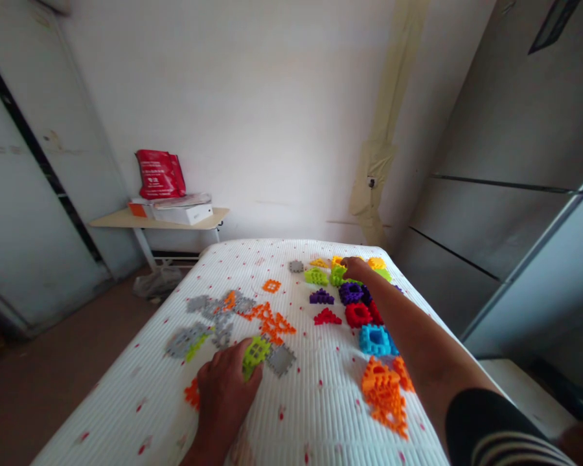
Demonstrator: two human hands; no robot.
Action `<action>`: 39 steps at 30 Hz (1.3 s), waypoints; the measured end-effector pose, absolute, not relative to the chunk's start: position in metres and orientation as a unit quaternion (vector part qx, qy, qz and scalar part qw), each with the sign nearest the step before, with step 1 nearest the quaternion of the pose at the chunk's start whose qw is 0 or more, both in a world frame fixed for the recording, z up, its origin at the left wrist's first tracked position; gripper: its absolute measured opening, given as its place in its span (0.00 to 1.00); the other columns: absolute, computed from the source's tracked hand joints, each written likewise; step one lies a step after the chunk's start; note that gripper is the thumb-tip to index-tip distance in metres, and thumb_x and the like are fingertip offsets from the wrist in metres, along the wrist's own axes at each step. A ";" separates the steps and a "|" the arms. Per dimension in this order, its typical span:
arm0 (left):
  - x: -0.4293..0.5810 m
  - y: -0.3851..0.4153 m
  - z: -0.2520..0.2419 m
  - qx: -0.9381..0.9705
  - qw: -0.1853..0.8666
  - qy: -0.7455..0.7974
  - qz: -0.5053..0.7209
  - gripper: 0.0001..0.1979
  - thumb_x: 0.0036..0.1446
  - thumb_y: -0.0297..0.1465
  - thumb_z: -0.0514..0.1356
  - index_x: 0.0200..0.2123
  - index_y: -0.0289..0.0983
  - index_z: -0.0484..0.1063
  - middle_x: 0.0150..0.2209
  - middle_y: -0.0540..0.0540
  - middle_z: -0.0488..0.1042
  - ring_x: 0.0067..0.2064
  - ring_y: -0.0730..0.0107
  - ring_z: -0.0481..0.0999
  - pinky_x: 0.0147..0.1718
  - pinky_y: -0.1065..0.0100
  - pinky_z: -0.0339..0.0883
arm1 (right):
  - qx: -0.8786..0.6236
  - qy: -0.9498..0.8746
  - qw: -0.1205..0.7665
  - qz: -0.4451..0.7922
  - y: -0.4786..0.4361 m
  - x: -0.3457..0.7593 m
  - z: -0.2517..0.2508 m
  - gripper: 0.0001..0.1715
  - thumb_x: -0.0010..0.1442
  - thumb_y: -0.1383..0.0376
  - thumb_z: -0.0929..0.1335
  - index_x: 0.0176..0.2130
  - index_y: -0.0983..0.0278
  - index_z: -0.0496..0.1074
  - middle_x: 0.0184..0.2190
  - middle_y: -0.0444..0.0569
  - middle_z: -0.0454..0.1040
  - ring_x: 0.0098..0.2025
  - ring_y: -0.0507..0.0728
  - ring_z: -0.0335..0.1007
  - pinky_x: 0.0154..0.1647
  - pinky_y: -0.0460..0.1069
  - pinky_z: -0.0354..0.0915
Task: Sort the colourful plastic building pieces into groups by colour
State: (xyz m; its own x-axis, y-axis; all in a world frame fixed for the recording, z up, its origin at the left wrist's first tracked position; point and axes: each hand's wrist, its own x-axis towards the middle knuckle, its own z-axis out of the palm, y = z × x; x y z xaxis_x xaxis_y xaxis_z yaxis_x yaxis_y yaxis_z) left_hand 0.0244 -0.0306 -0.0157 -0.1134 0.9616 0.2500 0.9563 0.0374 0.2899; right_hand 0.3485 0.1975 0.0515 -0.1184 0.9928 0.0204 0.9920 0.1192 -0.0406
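My left hand point(226, 388) rests near the front of the white mattress point(311, 414), fingers curled round a lime-green lattice tile point(255, 353); a grey tile point(280, 360) lies just right of it. My right hand point(355, 266) reaches far across to the back right, fingers closed over a lime-green block point(339, 275) among yellow pieces point(376, 263). Under the right forearm sit a purple block point(352, 292), a red block point(358, 314), a blue block point(376, 340) and an orange cluster point(386, 391).
Flat grey tiles point(199, 323) and orange tiles point(272, 323) are spread over the mattress's left half. A small side table point(126, 220) with a white box point(182, 212) and a red bag point(159, 173) stands by the wall. Grey cabinet doors point(490, 194) rise at the right.
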 end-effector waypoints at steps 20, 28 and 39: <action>0.024 -0.034 -0.032 0.729 -0.032 0.553 0.402 0.25 0.49 0.29 0.58 0.53 0.37 0.62 0.46 0.42 0.73 0.48 0.58 0.71 0.48 0.57 0.63 | -0.332 -0.927 0.145 0.097 0.008 0.219 0.070 0.28 0.51 0.71 0.69 0.52 0.63 0.66 0.50 0.53 0.69 0.51 0.57 0.65 0.50 0.51 0.61; 0.025 -0.037 -0.035 0.751 -0.018 0.521 0.405 0.28 0.50 0.29 0.58 0.55 0.38 0.58 0.47 0.41 0.73 0.49 0.56 0.71 0.48 0.55 0.64 | -0.325 -0.939 0.090 0.064 0.004 0.203 0.053 0.27 0.48 0.66 0.72 0.49 0.64 0.66 0.43 0.53 0.72 0.44 0.60 0.66 0.42 0.51 0.63; 0.027 -0.037 -0.038 0.765 -0.014 0.490 0.418 0.30 0.51 0.31 0.59 0.57 0.38 0.54 0.48 0.40 0.72 0.49 0.58 0.71 0.48 0.56 0.65 | -0.322 -0.945 0.049 0.016 0.007 0.210 0.058 0.25 0.47 0.61 0.73 0.46 0.65 0.69 0.41 0.53 0.72 0.43 0.60 0.66 0.41 0.51 0.63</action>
